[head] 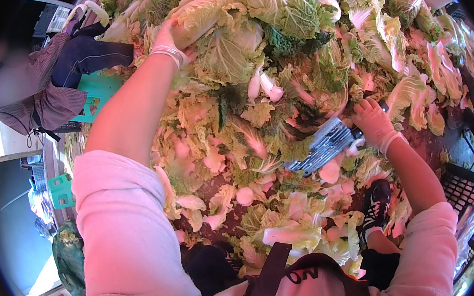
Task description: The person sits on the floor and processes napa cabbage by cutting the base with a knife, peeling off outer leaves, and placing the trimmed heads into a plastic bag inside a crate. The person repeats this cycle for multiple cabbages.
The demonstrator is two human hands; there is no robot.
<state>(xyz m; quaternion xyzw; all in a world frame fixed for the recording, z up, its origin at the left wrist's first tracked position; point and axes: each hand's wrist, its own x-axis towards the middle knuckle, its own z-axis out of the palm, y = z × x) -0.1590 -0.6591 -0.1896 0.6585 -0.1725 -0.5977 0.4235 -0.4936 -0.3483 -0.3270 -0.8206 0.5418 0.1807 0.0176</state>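
Note:
My left hand (173, 41), in a thin pale glove, grips the near-left side of a leafy napa cabbage (226, 40) on the heap. Lower on the right, my gloved right hand (372, 118) is closed around the dark handle of a broad-bladed cleaver (323, 145). The wet, shiny blade points down and left over loose leaves, apart from the held cabbage. Between the hands lie cut white stem pieces (270, 87) and torn leaves. Another large pale cabbage (268, 1) rests just beyond the one in my left hand.
Loose cabbage leaves (205, 123) cover the floor around my dark shoe (377, 204). Another person (42, 82) sits at the left on a green plastic stool (96, 96). A second green stool (61, 191) stands nearer. At the right is a black plastic crate (459, 191).

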